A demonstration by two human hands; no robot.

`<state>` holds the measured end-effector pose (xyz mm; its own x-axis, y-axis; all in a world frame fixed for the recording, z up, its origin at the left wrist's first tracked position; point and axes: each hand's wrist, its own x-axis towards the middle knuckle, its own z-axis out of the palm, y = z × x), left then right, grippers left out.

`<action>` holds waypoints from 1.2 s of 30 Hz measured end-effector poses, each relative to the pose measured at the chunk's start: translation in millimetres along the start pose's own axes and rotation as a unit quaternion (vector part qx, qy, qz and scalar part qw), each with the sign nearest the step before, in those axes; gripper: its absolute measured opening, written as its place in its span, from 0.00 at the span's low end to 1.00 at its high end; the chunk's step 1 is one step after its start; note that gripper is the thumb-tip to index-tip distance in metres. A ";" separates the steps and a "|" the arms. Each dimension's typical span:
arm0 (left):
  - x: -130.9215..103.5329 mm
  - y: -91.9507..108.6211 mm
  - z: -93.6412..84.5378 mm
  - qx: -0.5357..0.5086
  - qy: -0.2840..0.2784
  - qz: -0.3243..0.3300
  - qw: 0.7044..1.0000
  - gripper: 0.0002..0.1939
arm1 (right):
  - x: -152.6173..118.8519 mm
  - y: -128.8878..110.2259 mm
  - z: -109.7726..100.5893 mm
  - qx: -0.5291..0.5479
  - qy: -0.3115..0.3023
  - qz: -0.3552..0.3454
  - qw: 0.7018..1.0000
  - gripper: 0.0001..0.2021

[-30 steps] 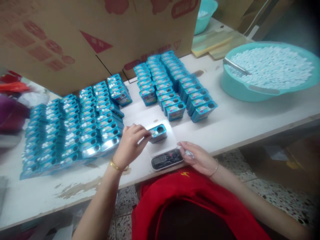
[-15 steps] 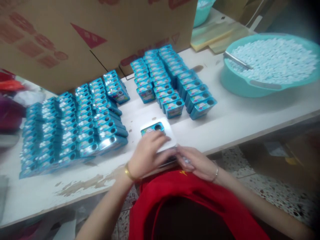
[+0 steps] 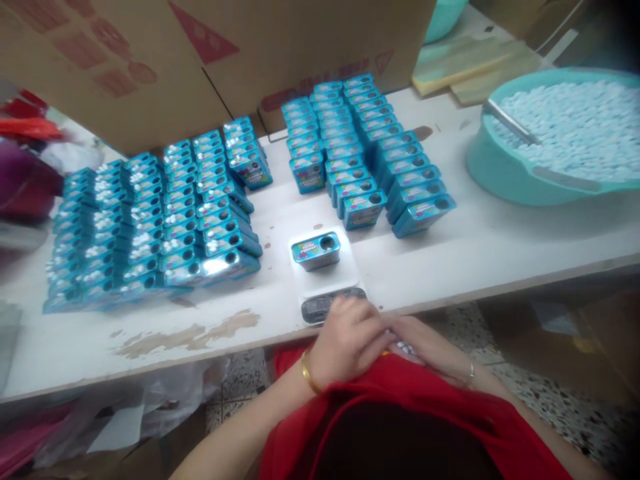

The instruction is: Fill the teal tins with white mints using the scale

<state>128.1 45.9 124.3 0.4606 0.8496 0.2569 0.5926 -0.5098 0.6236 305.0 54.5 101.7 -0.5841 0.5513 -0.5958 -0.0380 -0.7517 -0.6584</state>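
Observation:
A small blue tin (image 3: 316,252) with a round dark hole in its top rests on the white plate of a kitchen scale (image 3: 325,280). The scale's dark front panel is partly covered by my left hand (image 3: 353,337). That hand's fingers are bent together over my right hand; what lies between them is hidden. Below the scale, at the table's edge, my right hand (image 3: 425,343) is cupped round several small white candies (image 3: 405,348), which show between its fingers. Both hands touch each other and are apart from the tin.
Rows of blue tins (image 3: 145,233) stand at the left, many with white candies on top. More tins (image 3: 345,147) stand behind the scale. A turquoise basin (image 3: 505,173) of candies, with a metal scoop (image 3: 510,121), is at the right. A cardboard box (image 3: 300,40) borders the back.
My left hand has drawn back from over the tin towards my right hand, uncovering the tin and scale panel. The view has shifted a little.

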 end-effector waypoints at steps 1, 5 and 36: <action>2.9 -1.3 -8.6 0.022 0.038 0.004 0.999 0.07 | 1.0 -0.8 1.3 0.005 -0.001 -0.007 1.000 0.24; 22.2 -21.3 -47.0 0.136 0.208 -0.024 0.968 0.10 | 7.6 -3.7 7.1 0.048 -0.002 -0.015 0.999 0.19; 30.5 -74.7 -75.0 0.168 0.094 -0.047 0.980 0.28 | 27.2 2.9 -24.5 0.162 0.105 -0.081 0.978 0.11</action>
<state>48.3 120.0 140.9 0.2835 0.8884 0.3612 0.8255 -0.4177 0.3796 308.9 76.2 72.3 -0.3711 0.7095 -0.5990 -0.3916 -0.7045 -0.5919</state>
